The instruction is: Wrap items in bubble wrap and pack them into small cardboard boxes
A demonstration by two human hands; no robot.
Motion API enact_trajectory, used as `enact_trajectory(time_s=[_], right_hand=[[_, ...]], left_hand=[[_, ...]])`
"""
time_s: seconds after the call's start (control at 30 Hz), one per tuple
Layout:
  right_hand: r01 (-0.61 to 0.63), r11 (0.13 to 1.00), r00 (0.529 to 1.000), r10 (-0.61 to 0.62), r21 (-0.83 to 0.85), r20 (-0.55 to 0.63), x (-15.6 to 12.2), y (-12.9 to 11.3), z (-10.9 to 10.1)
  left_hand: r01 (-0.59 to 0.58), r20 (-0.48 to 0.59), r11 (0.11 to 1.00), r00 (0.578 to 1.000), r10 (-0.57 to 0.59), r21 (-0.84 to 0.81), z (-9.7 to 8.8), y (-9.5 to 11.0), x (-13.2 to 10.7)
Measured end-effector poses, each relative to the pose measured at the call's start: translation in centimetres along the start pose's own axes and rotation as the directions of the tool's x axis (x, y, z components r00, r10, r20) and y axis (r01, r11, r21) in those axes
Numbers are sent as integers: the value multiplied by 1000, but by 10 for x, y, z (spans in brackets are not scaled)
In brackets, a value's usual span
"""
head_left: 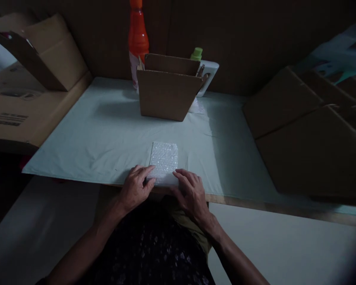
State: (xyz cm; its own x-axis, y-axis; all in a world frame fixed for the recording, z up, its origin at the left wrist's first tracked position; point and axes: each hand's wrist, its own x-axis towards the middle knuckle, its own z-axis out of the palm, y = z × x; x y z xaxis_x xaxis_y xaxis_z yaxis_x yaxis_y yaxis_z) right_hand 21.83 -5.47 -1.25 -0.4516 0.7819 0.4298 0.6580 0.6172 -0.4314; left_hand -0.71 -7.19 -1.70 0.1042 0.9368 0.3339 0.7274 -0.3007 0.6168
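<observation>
Clear bubble wrap, flat and roughly rectangular, lies at the front edge of the counter (115, 122), which is spread with a pale green-blue cloth. The bubble-wrap piece (165, 156) sits between the person's two hands; whether it is a pouch, and whether anything is inside, I cannot tell. The left hand (136, 186) rests at its near left side, forefinger and thumb spread apart with their tips on the plastic. The right hand (191, 192) is bent at the near right side, fingertips at the edge and thumb lower down; whether it pinches the corner I cannot tell. Beyond the wrap stands a small brown cardboard box (166, 95), its top open and its contents hidden behind the front wall. Just behind it, to the left, rises a tall orange-red bottle (138, 37) with an orange cap; to the right show a white handled container (212, 71) and a green cap (197, 52). A second bit of bubble wrap (198, 106) lies by the box's right side. At far left, an open carton (59, 51) stands on a larger printed box (14, 103). On the right are big cardboard boxes (308, 146), with blurred light-blue items (329, 59) behind them.
</observation>
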Motion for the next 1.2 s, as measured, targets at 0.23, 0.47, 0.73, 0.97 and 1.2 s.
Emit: enact_trajectory(time_s=[0.23, 0.47, 0.73, 0.97, 1.2], right_hand=[[81, 994, 994, -74, -77, 84, 15, 0, 8], [-67, 992, 996, 61, 111, 58, 13, 2, 5], [18, 989, 997, -7, -148, 76, 20, 0, 10], [-223, 941, 967, 246, 253, -62, 26, 2, 10], [-192, 888, 978, 210, 418, 4, 21, -15, 5]], left_hand=[[-32, -139, 999, 990, 34, 16, 6, -1, 13], [-16, -16, 995, 1000, 14, -102, -5, 5, 2], [110, -130, 993, 985, -115, -42, 16, -3, 33], [432, 109, 592, 858, -501, -680, 4, 22, 5], [411, 260, 297, 860, -439, -862, 12, 36, 3]])
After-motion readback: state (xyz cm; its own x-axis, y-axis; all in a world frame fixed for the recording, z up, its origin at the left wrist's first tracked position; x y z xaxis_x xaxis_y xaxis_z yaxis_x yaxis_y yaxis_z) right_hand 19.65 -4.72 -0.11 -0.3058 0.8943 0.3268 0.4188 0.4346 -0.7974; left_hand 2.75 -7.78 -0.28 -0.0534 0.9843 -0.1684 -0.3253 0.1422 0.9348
